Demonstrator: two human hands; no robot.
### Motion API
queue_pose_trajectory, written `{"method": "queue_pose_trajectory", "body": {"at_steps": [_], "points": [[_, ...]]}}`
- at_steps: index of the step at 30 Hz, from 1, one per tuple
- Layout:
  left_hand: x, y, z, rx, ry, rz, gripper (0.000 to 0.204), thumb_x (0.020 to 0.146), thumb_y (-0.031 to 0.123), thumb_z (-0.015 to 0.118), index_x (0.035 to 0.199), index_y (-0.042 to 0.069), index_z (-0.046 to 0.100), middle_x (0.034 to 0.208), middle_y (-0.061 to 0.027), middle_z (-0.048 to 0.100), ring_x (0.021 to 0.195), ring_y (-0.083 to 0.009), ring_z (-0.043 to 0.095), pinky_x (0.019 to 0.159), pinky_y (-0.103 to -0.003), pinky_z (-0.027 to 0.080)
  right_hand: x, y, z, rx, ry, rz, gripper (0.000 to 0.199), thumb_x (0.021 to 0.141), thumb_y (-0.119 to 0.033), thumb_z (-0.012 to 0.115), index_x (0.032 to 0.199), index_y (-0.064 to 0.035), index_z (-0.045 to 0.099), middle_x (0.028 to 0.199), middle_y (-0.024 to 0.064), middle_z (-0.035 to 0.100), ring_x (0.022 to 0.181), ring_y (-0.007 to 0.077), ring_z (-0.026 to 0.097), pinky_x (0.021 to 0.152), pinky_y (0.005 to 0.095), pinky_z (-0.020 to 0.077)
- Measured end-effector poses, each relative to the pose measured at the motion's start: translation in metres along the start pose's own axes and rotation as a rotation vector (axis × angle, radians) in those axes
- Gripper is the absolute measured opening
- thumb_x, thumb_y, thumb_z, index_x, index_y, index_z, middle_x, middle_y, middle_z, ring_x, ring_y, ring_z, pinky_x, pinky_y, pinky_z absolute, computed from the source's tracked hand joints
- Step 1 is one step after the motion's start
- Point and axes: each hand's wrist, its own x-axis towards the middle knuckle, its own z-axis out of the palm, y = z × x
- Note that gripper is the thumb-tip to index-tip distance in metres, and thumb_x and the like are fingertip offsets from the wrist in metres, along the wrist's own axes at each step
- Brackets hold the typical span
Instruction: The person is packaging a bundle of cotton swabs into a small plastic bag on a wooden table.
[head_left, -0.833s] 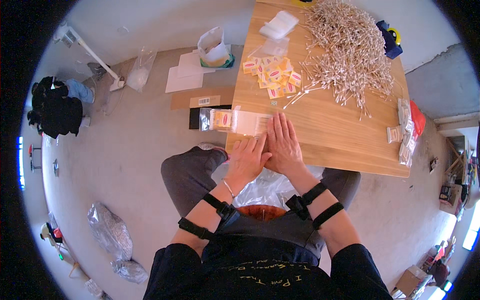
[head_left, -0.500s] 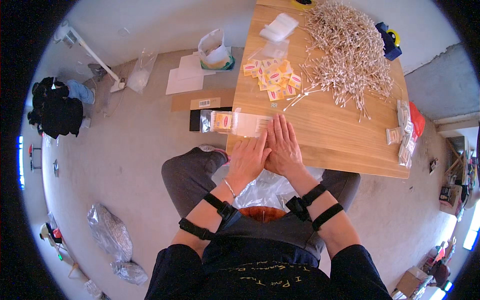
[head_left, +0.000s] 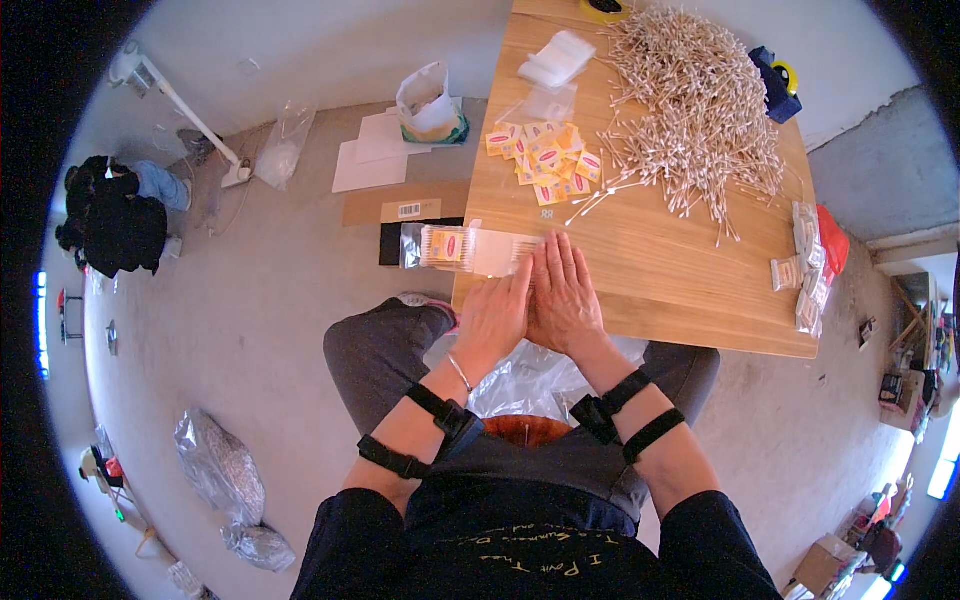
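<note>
Both my hands are at the table's near-left edge, pressed close side by side. My right hand [head_left: 566, 292] lies flat, its fingers together and stretched forward. My left hand [head_left: 494, 312] overlaps its left side, with fingers stretched out and some of them hidden. Just beyond my left fingertips are several cotton swabs [head_left: 522, 252] on a white card strip [head_left: 494, 253]; what lies under my palms is hidden. At the strip's left end, a clear plastic bag [head_left: 411, 244] holds a row of swabs with a yellow card [head_left: 446, 245], sticking out past the table edge.
A big heap of loose cotton swabs [head_left: 695, 110] covers the far right of the wooden table [head_left: 690, 290]. Yellow cards [head_left: 548, 160] and clear bags [head_left: 558, 57] lie at its left. Filled packets [head_left: 808, 265] sit at the right edge. A cardboard piece [head_left: 408, 204] is beyond the left edge.
My hands have shifted very slightly, the left one drawing a little closer over the right. The bag, the strip and the heap stay where they were.
</note>
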Motion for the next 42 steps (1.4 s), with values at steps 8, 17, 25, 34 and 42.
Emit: {"method": "queue_pose_trajectory", "body": {"at_steps": [8,17,25,34,42], "points": [[0.002,0.000,-0.001,0.010,-0.019,0.019,0.049,0.085,0.010,0.051,0.133,-0.002,0.045,0.089,-0.0139,0.066,0.079,-0.0289,0.065,0.072,-0.040,0.049,0.000,0.000,0.002,0.028,0.006,0.014,0.072,0.088,-0.037,0.046,0.142,0.0086,0.031,0.151,0.0268,0.025,0.145,0.0373,0.018,0.118,0.0459,0.0117],[0.009,0.004,-0.008,-0.058,-0.083,-0.059,0.049,0.089,0.013,0.050,0.135,-0.002,0.041,0.084,-0.0165,0.068,0.074,-0.0315,0.066,0.070,-0.042,0.051,0.000,0.001,0.001,-0.011,-0.003,-0.011,0.074,0.086,-0.039,0.046,0.142,0.0079,0.032,0.152,0.0269,0.025,0.145,0.0379,0.018,0.118,0.0457,0.0112],[0.011,0.007,-0.013,-0.080,-0.106,-0.085,0.044,0.091,0.017,0.052,0.132,0.003,0.043,0.087,-0.0196,0.068,0.075,-0.0348,0.067,0.068,-0.045,0.052,0.000,0.002,0.001,0.026,0.006,-0.003,0.079,0.084,-0.043,0.049,0.142,0.0077,0.032,0.152,0.0268,0.025,0.144,0.0379,0.018,0.119,0.0452,0.0111],[0.018,0.003,-0.016,-0.072,-0.189,-0.119,0.050,0.092,0.021,0.050,0.137,0.002,0.038,0.080,-0.0186,0.068,0.068,-0.0353,0.066,0.061,-0.046,0.052,-0.001,0.001,0.001,0.032,0.024,-0.012,0.085,0.083,-0.049,0.052,0.143,0.0073,0.031,0.151,0.0264,0.027,0.145,0.0374,0.018,0.118,0.0462,0.0105],[0.019,-0.001,-0.013,-0.078,-0.205,-0.118,0.053,0.092,0.023,0.049,0.140,0.004,0.036,0.078,-0.0195,0.068,0.066,-0.0369,0.066,0.060,-0.048,0.052,-0.001,0.001,-0.002,0.069,0.014,-0.007,0.100,0.076,-0.061,0.059,0.143,0.0069,0.030,0.151,0.0255,0.028,0.145,0.0373,0.018,0.118,0.0455,0.0111]]}}
